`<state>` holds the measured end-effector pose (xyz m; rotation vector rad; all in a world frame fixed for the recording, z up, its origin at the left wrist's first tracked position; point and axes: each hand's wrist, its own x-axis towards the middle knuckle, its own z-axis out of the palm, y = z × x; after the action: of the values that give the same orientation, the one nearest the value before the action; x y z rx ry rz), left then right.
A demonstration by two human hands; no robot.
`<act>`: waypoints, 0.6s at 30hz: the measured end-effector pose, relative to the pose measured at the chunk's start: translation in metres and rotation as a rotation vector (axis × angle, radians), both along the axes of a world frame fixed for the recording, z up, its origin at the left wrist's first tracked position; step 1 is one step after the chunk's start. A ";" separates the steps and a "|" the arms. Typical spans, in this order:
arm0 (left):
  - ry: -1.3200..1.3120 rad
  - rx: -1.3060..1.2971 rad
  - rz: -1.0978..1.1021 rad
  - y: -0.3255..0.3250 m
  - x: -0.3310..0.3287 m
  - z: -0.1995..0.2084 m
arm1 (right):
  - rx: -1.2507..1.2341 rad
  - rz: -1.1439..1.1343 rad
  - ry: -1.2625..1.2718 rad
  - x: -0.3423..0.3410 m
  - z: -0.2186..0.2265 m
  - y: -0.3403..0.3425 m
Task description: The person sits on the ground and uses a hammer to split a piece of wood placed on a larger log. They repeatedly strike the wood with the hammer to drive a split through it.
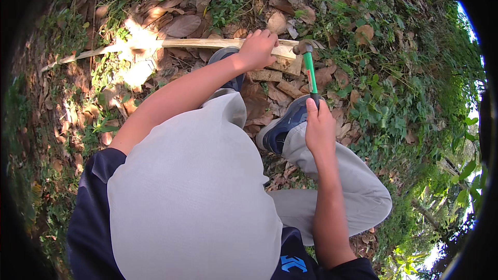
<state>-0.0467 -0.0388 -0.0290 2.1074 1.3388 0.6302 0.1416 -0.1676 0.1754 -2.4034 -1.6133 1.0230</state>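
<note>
A long, pale strip of split wood (192, 43) stretches across the leafy ground from the far left to just in front of me. My left hand (258, 50) is closed over it near its right end, fingers curled round the far edge. In my right hand (320, 124) is a hammer (308, 65) with a green shaft and a dark grip, fingers wrapped round the grip. The hammer's metal head is at the strip's right end; whether they touch I cannot tell. Short wood pieces (266, 75) lie beneath and on the near side of that end.
My left shoe (236, 80) is partly hidden by my left forearm, close to the strip. My right shoe (290, 119) stands below the hammer. Dry brown leaves (182, 26) cover the ground, with low green plants (384, 98) to the right and a sunlit patch at left.
</note>
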 end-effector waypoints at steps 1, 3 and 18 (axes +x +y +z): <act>0.052 -0.033 -0.062 0.003 -0.005 0.009 | 0.003 0.003 0.010 0.004 0.007 -0.001; 0.160 -0.262 -0.139 0.021 -0.022 0.037 | 0.004 -0.008 0.031 0.015 0.016 -0.007; 0.466 -0.184 -0.006 -0.029 -0.180 0.022 | 0.069 -0.075 0.083 0.029 0.006 -0.005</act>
<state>-0.2265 -0.0678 -0.0071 2.1796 1.5624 -0.0002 0.1711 -0.1723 0.1809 -2.3249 -1.4948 1.0226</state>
